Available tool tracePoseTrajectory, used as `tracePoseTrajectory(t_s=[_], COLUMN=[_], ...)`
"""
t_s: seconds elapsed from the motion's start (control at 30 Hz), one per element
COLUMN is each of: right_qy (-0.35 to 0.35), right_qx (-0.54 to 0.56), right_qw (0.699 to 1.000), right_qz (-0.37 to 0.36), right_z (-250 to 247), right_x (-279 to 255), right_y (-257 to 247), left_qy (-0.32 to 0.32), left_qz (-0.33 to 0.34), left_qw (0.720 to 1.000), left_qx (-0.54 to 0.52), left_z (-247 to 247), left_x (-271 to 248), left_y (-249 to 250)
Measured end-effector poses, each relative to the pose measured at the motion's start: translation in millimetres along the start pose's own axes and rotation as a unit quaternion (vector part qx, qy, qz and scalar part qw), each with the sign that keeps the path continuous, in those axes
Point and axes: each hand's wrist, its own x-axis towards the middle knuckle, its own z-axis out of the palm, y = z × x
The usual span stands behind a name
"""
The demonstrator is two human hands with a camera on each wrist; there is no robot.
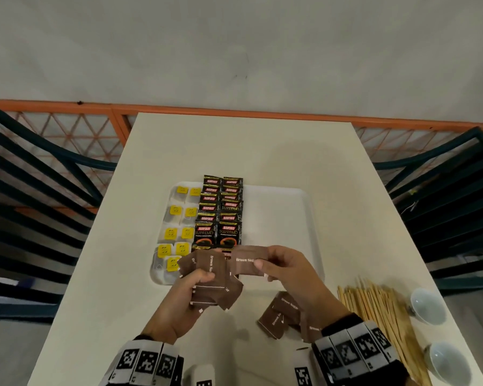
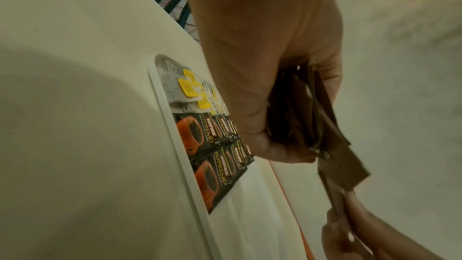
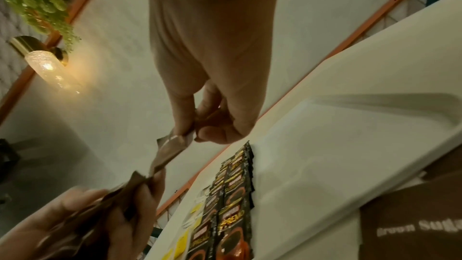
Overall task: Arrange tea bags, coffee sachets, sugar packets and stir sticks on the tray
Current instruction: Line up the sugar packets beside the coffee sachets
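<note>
A white tray (image 1: 285,201) lies mid-table. Its left column holds tea bags (image 1: 176,234) with yellow tags; beside them lie two columns of black Kopiko coffee sachets (image 1: 221,210). My left hand (image 1: 190,285) grips a bunch of brown sugar packets (image 1: 209,274) just above the tray's near edge. My right hand (image 1: 271,264) pinches a single brown sugar packet (image 1: 248,260) next to that bunch. In the left wrist view the bunch of sugar packets (image 2: 312,118) fans out of my curled fingers. In the right wrist view the single packet (image 3: 172,149) hangs from thumb and forefinger.
More brown sugar packets (image 1: 283,316) lie loose on the table under my right forearm. A heap of wooden stir sticks (image 1: 379,310) lies at the near right, with two white cups (image 1: 427,305) beside it. Dark chairs (image 1: 34,190) flank the table.
</note>
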Motion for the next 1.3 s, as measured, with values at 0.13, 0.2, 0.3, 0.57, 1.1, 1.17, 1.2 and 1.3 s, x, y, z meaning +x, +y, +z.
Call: tracePoseTrajectory(t_s=[0.13, 0.2, 0.3, 0.57, 1.1, 1.17, 1.2, 1.3], right_qy=[0.034, 0.058, 0.089, 0.129, 0.213, 0.223, 0.23, 0.235], right_qx=[0.006, 0.011, -0.003, -0.008, -0.156, -0.146, -0.135, -0.095], right_qw=[0.999, 0.997, 0.993, 0.987, 0.963, 0.963, 0.963, 0.966], right_qz=[0.03, 0.048, 0.07, 0.092, 0.054, 0.047, 0.045, 0.045], right_z=[-20.6, -30.1, -40.0, -44.7, -35.4, -35.8, -36.1, -34.6], right_x=[27.0, 47.6, 85.3, 177.2, 224.0, 222.8, 222.6, 224.2], right_y=[8.2, 11.2, 15.4, 11.4, 16.3, 18.5, 19.4, 20.1], left_qy=[0.034, 0.066, 0.103, 0.145, 0.133, 0.13, 0.128, 0.126], left_qz=[0.024, 0.041, 0.056, 0.072, 0.065, 0.066, 0.066, 0.067], left_qw=[0.999, 0.997, 0.993, 0.987, 0.989, 0.989, 0.99, 0.99], left_qx=[0.016, 0.024, 0.023, 0.014, 0.002, -0.001, -0.002, 0.001], left_z=[-12.7, -20.1, -26.3, -33.4, -36.0, -35.7, -35.7, -37.1], left_x=[4.4, 7.7, 13.8, 31.8, 48.5, 48.8, 48.6, 47.9], left_y=[2.9, 5.0, 8.8, 20.4, 21.4, 21.8, 21.9, 22.1])
